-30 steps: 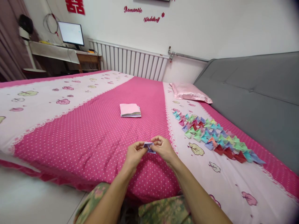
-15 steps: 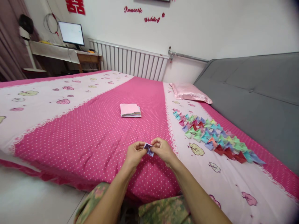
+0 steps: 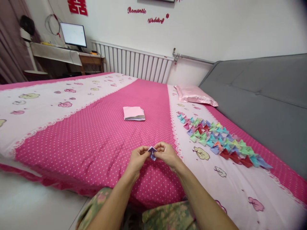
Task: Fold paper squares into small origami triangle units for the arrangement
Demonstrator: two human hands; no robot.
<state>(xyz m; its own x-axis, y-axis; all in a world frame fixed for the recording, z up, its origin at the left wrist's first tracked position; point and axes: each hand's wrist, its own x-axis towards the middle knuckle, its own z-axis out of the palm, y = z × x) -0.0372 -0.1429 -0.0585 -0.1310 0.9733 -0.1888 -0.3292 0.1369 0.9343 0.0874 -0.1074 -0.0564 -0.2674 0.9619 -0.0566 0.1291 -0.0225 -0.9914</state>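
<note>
White wall (image 3: 203,32): red lettering "Romantic" (image 3: 136,10); below right, red lettering "Wedding" (image 3: 155,20); upper left, red double-happiness sign (image 3: 78,7), top cut off. Monitor (image 3: 74,33): screen content too small to read

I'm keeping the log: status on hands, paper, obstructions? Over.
Left hand, right hand: both pinching purple folded paper. Paper shows diamond outline, fingertips at its sides. Nothing seen obstructing; paper stack lies beyond, untouched.

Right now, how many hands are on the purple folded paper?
2: the left hand pinches the purple folded paper at its left side, the right hand at its right.
</note>
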